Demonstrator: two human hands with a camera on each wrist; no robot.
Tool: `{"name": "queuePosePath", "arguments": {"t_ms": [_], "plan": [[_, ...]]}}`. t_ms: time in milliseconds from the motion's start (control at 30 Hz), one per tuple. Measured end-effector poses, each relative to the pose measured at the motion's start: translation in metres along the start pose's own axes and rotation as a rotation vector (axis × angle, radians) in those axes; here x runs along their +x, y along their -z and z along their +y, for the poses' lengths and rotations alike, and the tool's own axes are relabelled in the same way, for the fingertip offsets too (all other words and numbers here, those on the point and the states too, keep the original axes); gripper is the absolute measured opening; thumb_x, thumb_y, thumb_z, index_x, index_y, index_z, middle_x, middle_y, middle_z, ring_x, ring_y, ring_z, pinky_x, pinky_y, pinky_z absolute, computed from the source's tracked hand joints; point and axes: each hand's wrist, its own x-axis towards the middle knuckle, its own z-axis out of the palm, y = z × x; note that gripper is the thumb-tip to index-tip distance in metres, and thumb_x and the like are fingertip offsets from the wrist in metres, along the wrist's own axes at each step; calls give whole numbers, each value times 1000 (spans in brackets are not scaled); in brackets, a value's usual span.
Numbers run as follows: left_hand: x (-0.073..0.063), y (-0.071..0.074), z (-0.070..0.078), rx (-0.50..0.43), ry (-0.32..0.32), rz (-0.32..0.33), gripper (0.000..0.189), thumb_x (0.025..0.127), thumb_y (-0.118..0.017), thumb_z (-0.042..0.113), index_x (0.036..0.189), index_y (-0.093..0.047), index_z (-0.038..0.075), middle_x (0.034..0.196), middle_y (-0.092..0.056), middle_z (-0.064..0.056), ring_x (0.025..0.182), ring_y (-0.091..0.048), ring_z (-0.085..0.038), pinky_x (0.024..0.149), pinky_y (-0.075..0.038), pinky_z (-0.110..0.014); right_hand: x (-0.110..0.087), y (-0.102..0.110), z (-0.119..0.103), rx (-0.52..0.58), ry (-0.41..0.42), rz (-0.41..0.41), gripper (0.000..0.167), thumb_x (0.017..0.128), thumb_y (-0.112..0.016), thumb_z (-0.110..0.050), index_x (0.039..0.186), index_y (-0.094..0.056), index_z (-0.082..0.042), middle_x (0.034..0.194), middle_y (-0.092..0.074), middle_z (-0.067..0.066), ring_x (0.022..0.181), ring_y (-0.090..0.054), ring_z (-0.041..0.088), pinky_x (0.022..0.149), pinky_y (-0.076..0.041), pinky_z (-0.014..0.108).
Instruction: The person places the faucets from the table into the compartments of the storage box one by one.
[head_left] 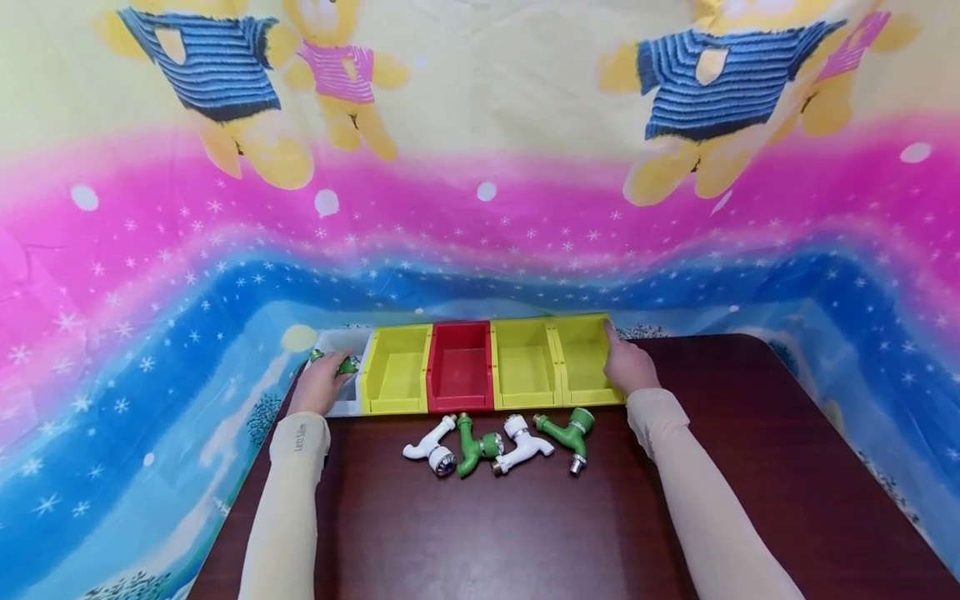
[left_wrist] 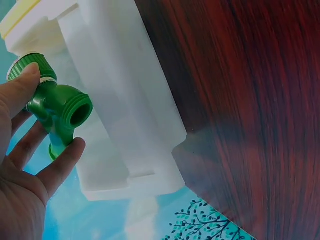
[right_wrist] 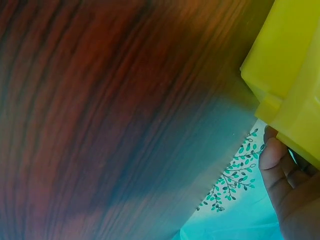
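In my left hand (head_left: pixel 318 383) is a green plastic tap (left_wrist: pixel 57 102), pinched between thumb and fingers at the white bin (head_left: pixel 345 407) on the far left of the row. The left wrist view shows its ribbed knob under the thumb and its open threaded end facing outward. At the row's other end, my right hand (head_left: pixel 632 365) grips the side wall of the rightmost yellow bin (head_left: pixel 592 398). In the right wrist view the fingers (right_wrist: pixel 272 154) bend against that bin's edge; part of them is hidden behind it.
Between the end bins stand a yellow bin (head_left: pixel 397 379), a red bin (head_left: pixel 460 375) and another yellow bin (head_left: pixel 525 375). In front lie a white tap (head_left: pixel 432 446), a green tap (head_left: pixel 472 446), a second white tap (head_left: pixel 522 446) and another green tap (head_left: pixel 573 433) on the dark wooden table (head_left: pixel 480 533).
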Motion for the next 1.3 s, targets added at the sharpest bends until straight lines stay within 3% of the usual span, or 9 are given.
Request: {"name": "queuePosePath", "arguments": {"t_ms": [600,1033,1300], "plan": [[-2,-18,-8,59,-72,67,47,99,-67,4,144,-57,1,136,-63,-25,126,-59,-47,107,-47,-61,1,-1,0,-16,5,8,86,96,-49,1,168,-5,-14,55,-48,4,43,-38,16,42,-34,32],[0,-19,-5,66,-42,28,48,101,-66,7,148,-54,5,141,-61,-24,130,-56,-46,109,-46,-62,1,-1,1,-10,-9,0,89,95,-51,2,169,-3,-16,56,-49,4,44,-39,16,43,-35,32],[-1,-17,-4,73,-57,27,49,100,-67,6,147,-55,4,139,-62,-24,128,-58,-47,107,-48,-61,3,-4,3,-13,-12,6,88,96,-51,1,169,-4,-16,55,-49,4,43,-38,16,42,-34,32]]}}
